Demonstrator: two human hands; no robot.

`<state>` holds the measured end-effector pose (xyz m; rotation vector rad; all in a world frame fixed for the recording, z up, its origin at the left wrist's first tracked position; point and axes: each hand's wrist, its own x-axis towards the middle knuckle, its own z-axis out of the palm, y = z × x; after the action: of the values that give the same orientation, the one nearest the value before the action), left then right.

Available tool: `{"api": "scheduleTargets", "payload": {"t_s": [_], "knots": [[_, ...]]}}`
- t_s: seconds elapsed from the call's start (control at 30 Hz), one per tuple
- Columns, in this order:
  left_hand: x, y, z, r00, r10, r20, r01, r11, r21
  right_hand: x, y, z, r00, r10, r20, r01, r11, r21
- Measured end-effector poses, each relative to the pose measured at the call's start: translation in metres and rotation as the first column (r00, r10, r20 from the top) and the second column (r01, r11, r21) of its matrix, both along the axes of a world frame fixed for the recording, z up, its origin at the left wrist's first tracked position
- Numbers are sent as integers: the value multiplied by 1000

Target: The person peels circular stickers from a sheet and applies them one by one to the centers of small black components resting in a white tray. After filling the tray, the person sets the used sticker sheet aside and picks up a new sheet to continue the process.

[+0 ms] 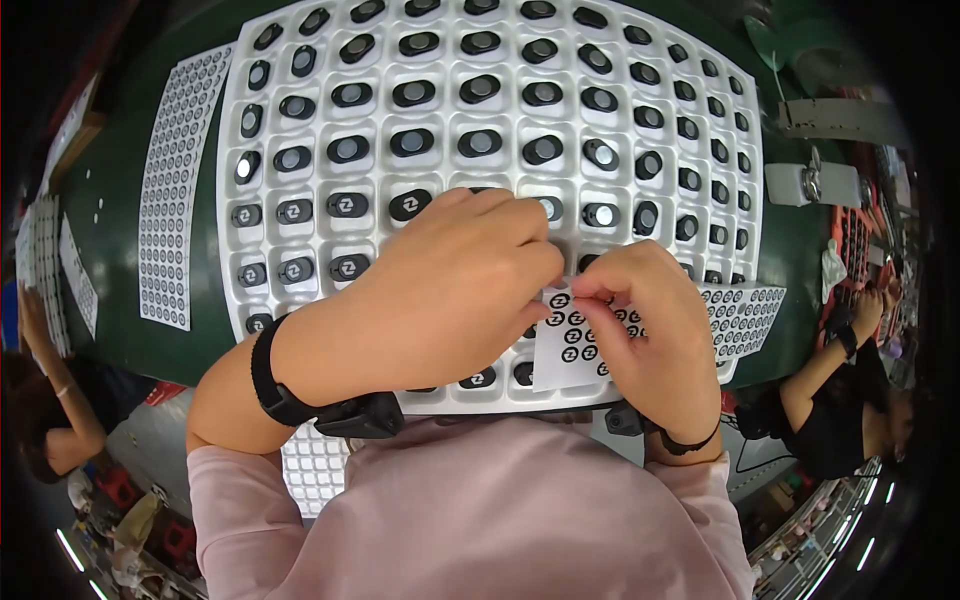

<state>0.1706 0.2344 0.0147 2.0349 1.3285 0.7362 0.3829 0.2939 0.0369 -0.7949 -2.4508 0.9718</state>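
Fingertips of both hands meet at the near edge of a small white sticker sheet printed with round black stickers. The right hand pinches the top left part of this sheet between thumb and forefinger, its other fingers curled beneath; the sheet lies just under and left of that hand. The left hand is bent over from the left, its fingertips closed together and touching the same spot on the sheet; whether a single sticker is held between them cannot be told, as the fingers hide the contact point. Each wrist carries a black band, the left one with a black box-shaped unit on its near side. Pink sleeves cover the forearms and fill the near part of the view.

Beneath the hands lies a large white moulded tray with rows of pockets, each holding a small black oval part. Parts in the far rows show a plain grey round centre; several in the near left rows already bear a black round sticker. The tray rests on a dark green table. A long full sticker sheet lies left of the tray, further sheets lie at the far left edge, and another sheet lies right of the hands. Other people sit at the left and right margins.
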Motion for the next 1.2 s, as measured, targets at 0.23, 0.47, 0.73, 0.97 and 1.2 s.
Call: {"api": "scheduleTargets", "payload": {"t_s": [0.23,0.47,0.73,0.97,1.2], "knots": [[1,0,-9,1000,-5,12,5,1000,13,-2,-1,-8,999,-6,-38,7,1000,10],[1,1,-12,1000,5,9,-5,999,52,-3,1,-11,997,47,-58,-41,994,99],[1,3,-15,1000,-9,13,9,998,56,-1,3,-14,987,152,-54,-142,979,147],[-1,0,-14,999,-41,17,40,999,27,2,0,-16,992,110,-54,-101,985,140],[-2,1,-5,996,-80,47,84,993,-79,-1,1,-10,1000,25,-12,-23,984,179]]}}
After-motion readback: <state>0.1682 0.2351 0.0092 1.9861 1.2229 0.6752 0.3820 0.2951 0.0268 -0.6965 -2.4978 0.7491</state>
